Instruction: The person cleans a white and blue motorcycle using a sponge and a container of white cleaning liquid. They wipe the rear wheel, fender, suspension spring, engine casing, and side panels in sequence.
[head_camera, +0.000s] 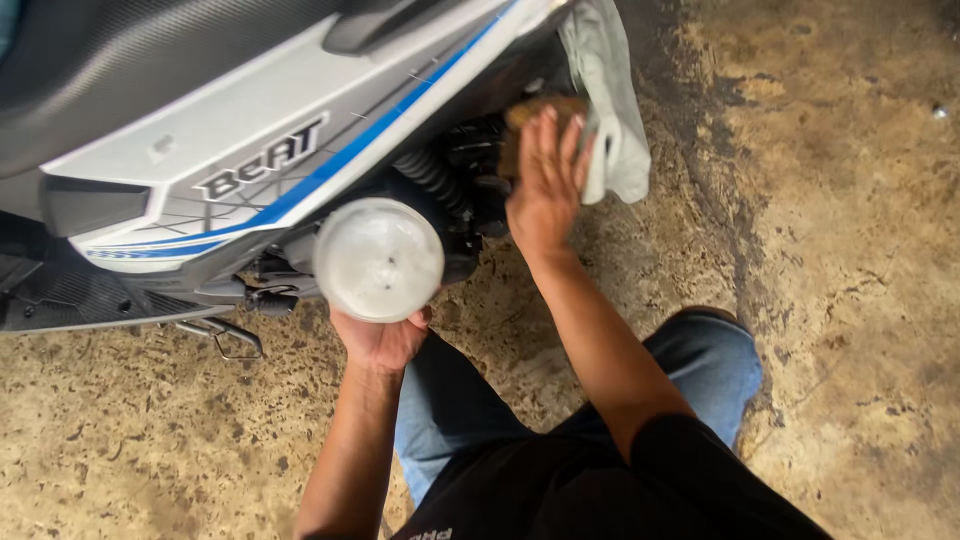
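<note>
Crouching beside the white-and-blue scooter (250, 140), we have the left hand (380, 335) cupped under a round white plastic container (378, 258), fingers curled around its near edge, just below the side panel. Our right hand (545, 185) is farther right, fingers together and laid flat against a brown pad (545, 110) at the dark engine area (460, 170). A grey cloth (610, 100) hangs just right of that hand. Stained concrete floor (850, 300) underneath.

Left hand (380, 338) holds white lid (379, 259); right hand (545, 185) touches scooter (250, 150)
</note>
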